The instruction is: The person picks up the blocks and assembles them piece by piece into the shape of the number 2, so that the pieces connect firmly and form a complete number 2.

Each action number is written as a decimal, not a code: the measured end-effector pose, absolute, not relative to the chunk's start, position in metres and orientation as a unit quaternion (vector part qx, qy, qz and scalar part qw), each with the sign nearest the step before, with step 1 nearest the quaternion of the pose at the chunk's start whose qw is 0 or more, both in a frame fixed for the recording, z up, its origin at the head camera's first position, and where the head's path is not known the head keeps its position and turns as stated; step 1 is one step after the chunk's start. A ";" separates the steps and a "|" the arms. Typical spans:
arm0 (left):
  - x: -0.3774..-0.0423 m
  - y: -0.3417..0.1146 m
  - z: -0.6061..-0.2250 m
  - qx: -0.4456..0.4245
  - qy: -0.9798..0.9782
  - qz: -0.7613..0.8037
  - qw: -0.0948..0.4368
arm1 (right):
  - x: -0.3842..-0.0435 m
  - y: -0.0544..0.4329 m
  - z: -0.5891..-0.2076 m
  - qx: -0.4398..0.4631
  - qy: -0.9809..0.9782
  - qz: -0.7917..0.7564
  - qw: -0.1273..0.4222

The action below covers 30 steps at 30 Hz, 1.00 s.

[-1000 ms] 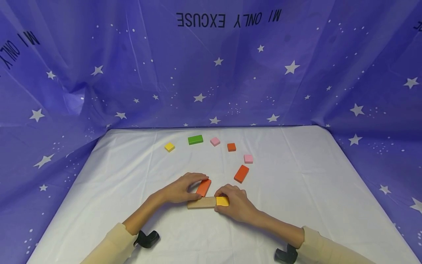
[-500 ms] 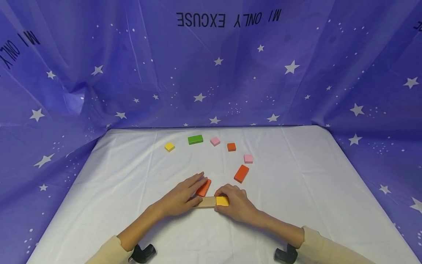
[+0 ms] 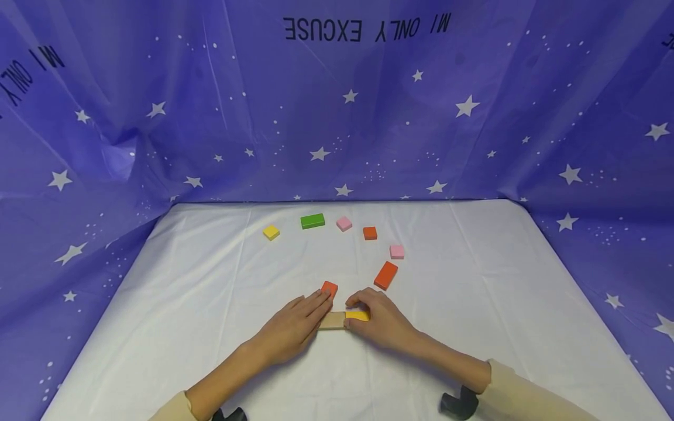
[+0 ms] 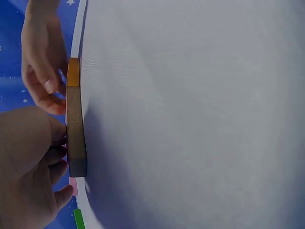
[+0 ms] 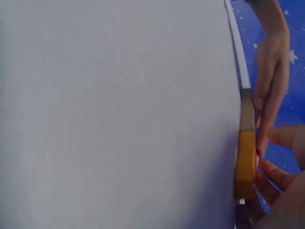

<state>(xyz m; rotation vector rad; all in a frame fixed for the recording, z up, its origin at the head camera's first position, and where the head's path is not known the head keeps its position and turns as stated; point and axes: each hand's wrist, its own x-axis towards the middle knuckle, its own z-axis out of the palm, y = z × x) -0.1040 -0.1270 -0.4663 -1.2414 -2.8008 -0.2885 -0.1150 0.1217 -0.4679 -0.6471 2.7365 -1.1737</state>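
Curtain cloth (image 3: 237, 88), purple with white stars, hangs at twelve o'clock behind the white table (image 3: 447, 351). The person's left hand (image 3: 289, 328) comes in from seven, straight fingers laid over the blocks; the right hand (image 3: 384, 318), from four, curves loosely, thumb lifted clear, though I can't tell whether its other fingertips touch anything. Partly under the left hand lies the wooden block (image 3: 333, 321). From it, an orange block (image 3: 329, 287) sits at twelve, a red block (image 3: 386, 276) at two, and the yellow block (image 3: 359, 316) abuts it at three, beneath the right hand.
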 end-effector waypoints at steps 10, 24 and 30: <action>-0.102 -0.125 -0.464 -0.397 -0.914 -0.077 0.024 | -0.138 0.157 -0.456 -0.166 0.886 -0.433 -0.022; -0.101 -0.125 -0.466 -0.400 -0.913 -0.075 0.035 | -0.163 0.195 -0.467 -0.085 0.911 -0.404 -0.014; -0.102 -0.125 -0.466 -0.396 -0.914 -0.076 0.026 | -0.166 0.197 -0.472 -0.073 0.917 -0.392 0.016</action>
